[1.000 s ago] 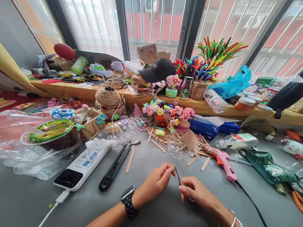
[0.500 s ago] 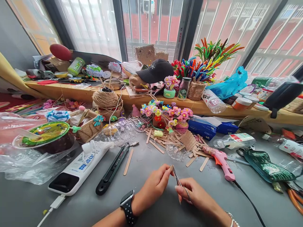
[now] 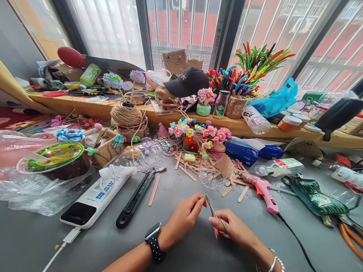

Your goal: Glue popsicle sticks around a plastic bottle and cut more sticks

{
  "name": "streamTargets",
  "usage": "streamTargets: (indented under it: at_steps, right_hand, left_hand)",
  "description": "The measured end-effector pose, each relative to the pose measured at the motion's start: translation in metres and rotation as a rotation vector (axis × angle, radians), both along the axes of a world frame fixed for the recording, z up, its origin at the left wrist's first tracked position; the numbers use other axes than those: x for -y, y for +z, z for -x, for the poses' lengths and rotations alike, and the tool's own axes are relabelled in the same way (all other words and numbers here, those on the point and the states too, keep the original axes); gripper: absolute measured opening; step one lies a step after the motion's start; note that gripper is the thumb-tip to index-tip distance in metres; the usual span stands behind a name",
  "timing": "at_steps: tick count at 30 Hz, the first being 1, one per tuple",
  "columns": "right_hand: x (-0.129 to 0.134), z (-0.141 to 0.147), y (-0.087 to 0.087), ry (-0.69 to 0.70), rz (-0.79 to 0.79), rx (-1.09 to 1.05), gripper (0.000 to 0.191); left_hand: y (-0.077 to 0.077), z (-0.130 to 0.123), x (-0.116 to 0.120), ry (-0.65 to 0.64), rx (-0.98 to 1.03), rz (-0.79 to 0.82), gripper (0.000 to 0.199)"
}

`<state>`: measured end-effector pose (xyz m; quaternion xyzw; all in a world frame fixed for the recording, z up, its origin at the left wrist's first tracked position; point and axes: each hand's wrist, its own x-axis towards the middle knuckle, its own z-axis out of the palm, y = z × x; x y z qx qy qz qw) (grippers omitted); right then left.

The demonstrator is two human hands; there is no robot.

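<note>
My right hand (image 3: 231,226) grips small metal scissors (image 3: 212,208) by the handle loops, blades pointing up and left. My left hand (image 3: 185,211), with a watch on its wrist, is closed in a pinch right at the scissor tips. Whatever is between its fingertips is too small and covered to make out. Beyond the hands lies a pile of wooden craft sticks (image 3: 195,166) with a crinkled clear plastic piece (image 3: 211,178) on it. A scalloped brown card piece (image 3: 225,166) leans on the pile. To the right rests a pink glue gun (image 3: 263,190).
On the left are a black utility knife (image 3: 136,198), a white power bank (image 3: 96,196) with a cable, and a lidded bowl (image 3: 56,160). Fluffy flowers (image 3: 198,136) stand behind the sticks. Orange-handled pliers (image 3: 350,236) and a bottle (image 3: 279,167) lie at right.
Both hands stay together in nearly the same place, the scissor tips still at the left fingertips. The view has shifted slightly.
</note>
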<state>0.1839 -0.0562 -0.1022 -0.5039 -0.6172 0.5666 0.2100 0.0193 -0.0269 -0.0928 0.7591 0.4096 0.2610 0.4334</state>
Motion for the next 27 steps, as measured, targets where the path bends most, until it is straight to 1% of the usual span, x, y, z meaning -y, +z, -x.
streamTargets:
  at_steps: [7,11,18,27]
  right_hand:
    - [-0.0006,-0.0003,-0.0016,0.012,-0.028,0.023,0.052]
    - [-0.0015,-0.0017,-0.0011,0.022,-0.034,0.0,0.052]
    - [-0.0012,-0.0039,-0.0019,0.03,-0.033,-0.025,0.052]
    - [-0.0023,-0.0039,-0.0003,0.067,-0.001,-0.067,0.051]
  left_hand:
    - [-0.0017,-0.0002,-0.0006,0.011,0.011,-0.018,0.035]
    - [-0.0019,-0.0004,-0.0011,0.011,0.009,-0.023,0.033]
    - [-0.0001,0.0021,-0.0038,-0.055,0.039,-0.003,0.035]
    - [-0.0021,0.0014,-0.0041,-0.051,0.04,0.02,0.036]
